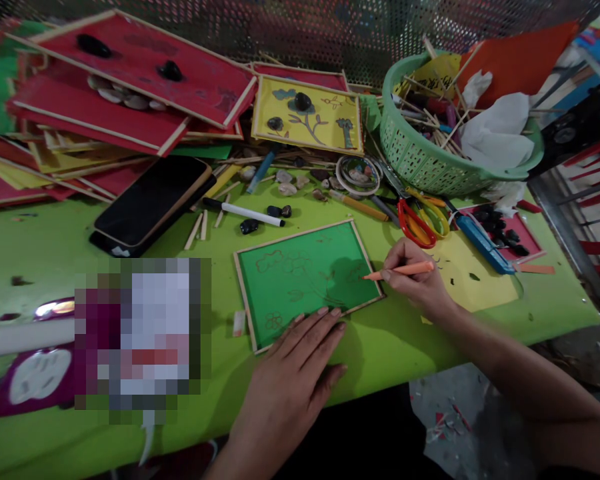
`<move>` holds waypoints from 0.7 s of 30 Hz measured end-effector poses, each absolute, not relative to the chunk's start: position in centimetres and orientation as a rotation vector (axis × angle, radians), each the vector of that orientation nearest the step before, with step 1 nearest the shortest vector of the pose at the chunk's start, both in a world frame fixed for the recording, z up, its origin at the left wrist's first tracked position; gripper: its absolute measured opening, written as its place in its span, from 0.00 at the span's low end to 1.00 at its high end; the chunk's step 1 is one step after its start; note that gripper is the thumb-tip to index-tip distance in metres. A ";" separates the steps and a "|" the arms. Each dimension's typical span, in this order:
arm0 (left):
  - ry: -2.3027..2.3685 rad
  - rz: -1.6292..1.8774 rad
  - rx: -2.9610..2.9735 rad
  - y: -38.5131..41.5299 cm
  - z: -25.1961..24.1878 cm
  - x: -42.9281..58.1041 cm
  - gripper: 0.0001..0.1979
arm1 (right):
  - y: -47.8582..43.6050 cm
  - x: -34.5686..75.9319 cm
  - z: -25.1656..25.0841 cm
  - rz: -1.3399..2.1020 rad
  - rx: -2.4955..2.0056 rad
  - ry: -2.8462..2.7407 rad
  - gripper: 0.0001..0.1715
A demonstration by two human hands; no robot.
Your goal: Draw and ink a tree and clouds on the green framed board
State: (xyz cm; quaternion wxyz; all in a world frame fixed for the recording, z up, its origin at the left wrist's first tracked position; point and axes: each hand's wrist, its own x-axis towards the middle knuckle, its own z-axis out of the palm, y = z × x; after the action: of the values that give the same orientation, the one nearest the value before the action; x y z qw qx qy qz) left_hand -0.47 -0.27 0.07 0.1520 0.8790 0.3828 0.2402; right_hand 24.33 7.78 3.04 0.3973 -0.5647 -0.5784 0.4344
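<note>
A green card (pixel 305 273) edged with thin wooden sticks lies on the table, with flowers, a stem and leaves drawn on it in reddish lines. My left hand (pixel 300 363) rests flat over the card's near edge, fingers stretched out. In my right hand (pixel 414 277) is an orange felt-tip pen (pixel 405 269), pinched between thumb and fingers. Its tip meets the card near the right edge, beside a drawn shape. A small white eraser (pixel 239 323) sits just left of the card. Beyond it lie a black-and-white marker (pixel 245 212) and several black stones (pixel 250 227).
Red framed cards (pixel 145 73) are stacked at the back left beside a yellow framed picture (pixel 307 110). A phone (pixel 153 200) lies in front. At right stand a green basket (pixel 430 160) of sticks and paper, scissors (pixel 416 223), a blue box cutter (pixel 485 240) and yellow paper (pixel 473 273).
</note>
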 end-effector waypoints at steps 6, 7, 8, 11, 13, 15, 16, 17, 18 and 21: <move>1.103 0.676 2.529 -0.3 0.1 -0.5 0.20 | 7.7 24.5 2.8 1.102 -1.426 -1.458 0.10; 1.104 0.676 2.529 -0.3 0.1 -0.6 0.20 | 7.7 24.6 2.7 1.095 -1.432 -1.452 0.10; 1.105 0.676 2.529 -0.3 0.1 -0.6 0.20 | 7.7 24.6 2.6 1.083 -1.438 -1.447 0.10; 1.107 0.673 2.530 -0.3 0.1 -0.5 0.19 | 7.7 24.7 2.3 1.043 -1.450 -1.444 0.10; 1.104 0.667 2.540 -0.3 0.1 -0.5 0.19 | 7.8 24.7 2.3 1.036 -1.445 -1.447 0.10; 1.098 0.667 2.554 -0.2 0.1 -0.4 0.19 | 7.8 24.6 2.3 1.034 -1.443 -1.442 0.10; 1.097 0.666 2.557 -0.2 0.1 -0.4 0.19 | 7.8 24.6 2.3 1.032 -1.444 -1.439 0.10; 1.096 0.665 2.557 -0.2 0.1 -0.4 0.19 | 7.8 24.6 2.4 1.031 -1.444 -1.438 0.10; 1.097 0.664 2.553 -0.2 0.1 -0.5 0.19 | 7.8 24.6 2.4 1.032 -1.444 -1.438 0.10; 1.098 0.660 2.536 -0.2 0.2 -0.6 0.19 | 7.8 24.5 2.4 1.039 -1.440 -1.448 0.10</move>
State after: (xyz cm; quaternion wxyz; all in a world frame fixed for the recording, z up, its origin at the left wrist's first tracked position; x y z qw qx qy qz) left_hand -0.60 -0.20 0.20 0.1496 0.8825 0.3822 0.2297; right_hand 24.55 7.82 2.38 0.4126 -0.5725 -0.5757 0.4131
